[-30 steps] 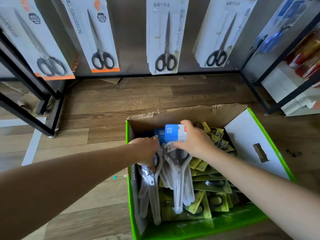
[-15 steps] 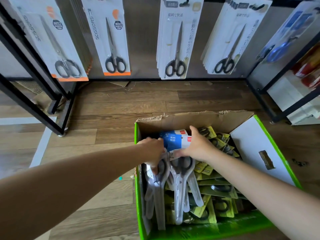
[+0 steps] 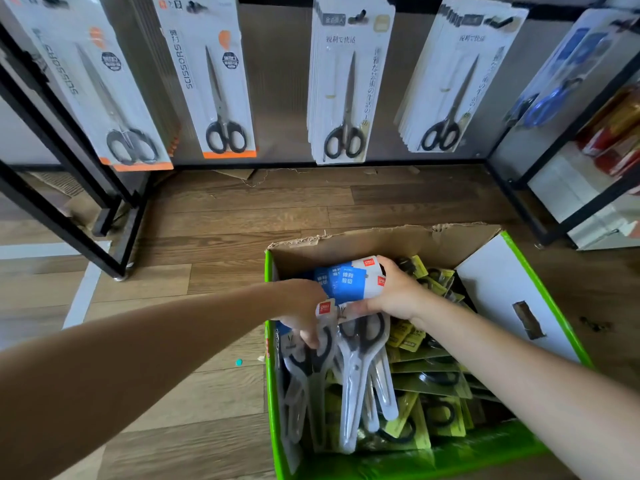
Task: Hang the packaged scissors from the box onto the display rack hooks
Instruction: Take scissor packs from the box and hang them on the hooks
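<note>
Our right hand (image 3: pixel 398 296) curled round the blue-carded scissors bundle (image 3: pixel 348 284), our left hand (image 3: pixel 304 313) pinching a neighbouring scissors pack (image 3: pixel 301 393), both inside the green box (image 3: pixel 450 459)

**Card, clear plastic and dark metal**

The box (image 3: pixel 381 242) is raw brown corrugated cardboard inside, torn rough along its top edge. Outside it has a glossy green printed skin, and one flap is smooth white. The packaged scissors (image 3: pixel 353 386) sit in clear, shiny plastic blisters topped with smooth blue-and-white printed card; their handles look like black plastic. The yellow packs (image 3: pixel 433 382) beside them are printed card. The floor (image 3: pixel 242 209) is wood-grain plank with a low sheen. The display rack (image 3: pixel 131 237) has matt black metal bars. The hanging packs (image 3: pixel 221 81) are white card with bright steel blades and black plastic handles.
</note>
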### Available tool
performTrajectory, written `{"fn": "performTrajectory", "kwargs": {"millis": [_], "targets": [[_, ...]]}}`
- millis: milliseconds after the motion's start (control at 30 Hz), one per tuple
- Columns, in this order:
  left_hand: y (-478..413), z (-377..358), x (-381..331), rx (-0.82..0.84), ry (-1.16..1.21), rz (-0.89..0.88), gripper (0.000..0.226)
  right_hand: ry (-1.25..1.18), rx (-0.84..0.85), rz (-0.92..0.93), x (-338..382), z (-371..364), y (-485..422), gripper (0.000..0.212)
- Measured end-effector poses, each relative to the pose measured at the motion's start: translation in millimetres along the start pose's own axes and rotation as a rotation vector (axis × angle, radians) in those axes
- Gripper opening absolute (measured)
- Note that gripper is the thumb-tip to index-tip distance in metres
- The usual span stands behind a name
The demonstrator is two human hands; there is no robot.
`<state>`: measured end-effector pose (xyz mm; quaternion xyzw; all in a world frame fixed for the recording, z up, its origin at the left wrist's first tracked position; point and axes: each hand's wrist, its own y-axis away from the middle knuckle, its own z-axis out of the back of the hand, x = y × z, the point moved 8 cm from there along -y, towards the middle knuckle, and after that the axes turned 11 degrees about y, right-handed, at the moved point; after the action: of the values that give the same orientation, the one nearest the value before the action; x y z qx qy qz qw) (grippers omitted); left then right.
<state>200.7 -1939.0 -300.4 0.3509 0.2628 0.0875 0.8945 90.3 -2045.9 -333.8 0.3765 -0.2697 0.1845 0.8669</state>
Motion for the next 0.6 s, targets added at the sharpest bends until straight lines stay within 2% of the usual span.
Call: {"fn": "performTrajectory", "kwargs": {"millis": [67, 133, 267, 333, 400, 467, 533, 600], "targets": [[6.7, 6.9, -4.4, 0.033, 0.088, -0.072, 0.033, -0.010, -0.011, 0.042, -2.1, 1.1, -4.5, 0.127], [14.7, 18.4, -7.4, 0.017, 0.191, -0.126, 0.022, 0.019, 0.012, 0.091, -1.6, -1.7, -11.2, 0.116], [17.2, 46.6, -13.3, -0.041, 0.531, -0.187, 0.021, 0.097, 0.024, 0.098, 6.6, -0.1, -8.6, 0.061], [6.7, 55.9, -14.2, -0.112, 0.607, -0.193, 0.022, -0.028, 0.098, -0.030, 0.7, -0.2, -2.4, 0.038], [-8.1, 55.7, -8.7, -0.235, 0.627, -0.135, 0.030, -0.280, 0.150, -0.168, -6.2, -3.2, 8.7, 0.040], [-20.4, 48.5, -1.6, -0.348, 0.629, -0.046, 0.047, -0.438, 0.195, -0.194, -7.5, -6.4, 15.8, 0.051], [-27.9, 40.9, 4.0, -0.435, 0.691, -0.001, 0.055, -0.421, 0.232, -0.121, -3.2, -9.3, 23.2, 0.067], [-29.8, 33.8, 5.8, -0.483, 0.802, 0.011, 0.050, -0.231, 0.222, -0.021, 5.6, -13.9, 30.4, 0.083]]}}
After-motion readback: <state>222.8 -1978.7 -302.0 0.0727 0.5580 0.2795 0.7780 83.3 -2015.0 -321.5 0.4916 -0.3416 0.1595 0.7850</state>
